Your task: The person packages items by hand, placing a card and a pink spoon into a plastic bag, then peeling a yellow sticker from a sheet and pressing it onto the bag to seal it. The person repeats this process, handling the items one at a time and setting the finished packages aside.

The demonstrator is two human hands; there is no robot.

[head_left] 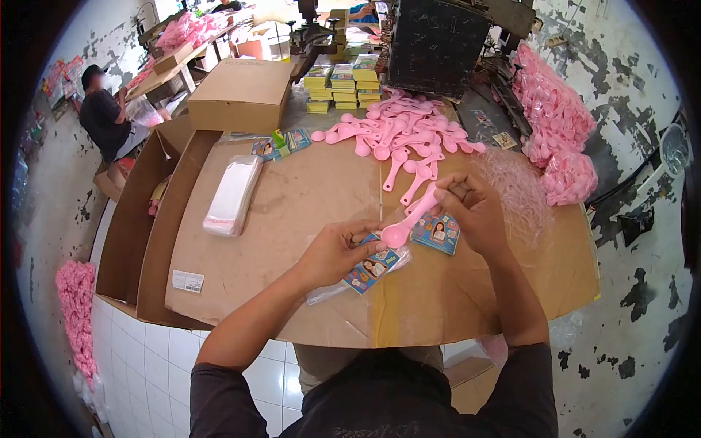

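My right hand (473,212) pinches the handle end of a pink measuring spoon (415,217), which slants down to the left. My left hand (337,252) is closed on the edge of a clear plastic bag (400,258), right beside the spoon's bowl. A blue printed card (367,273) with a picture of a person shows in the bag below my left fingers. Under my right hand lies a small stack of matching cards (438,235). Beyond my hands, a heap of pink spoons (401,131) spreads over the cardboard-covered table (292,212).
A pile of clear bags (234,196) lies at left. A closed cardboard box (241,91), stacked cards (343,86) and a black metal box (438,47) stand behind. Bagged pink spoons (556,109) are at right. An open carton (146,219) adjoins the table; another person (106,117) sits far left.
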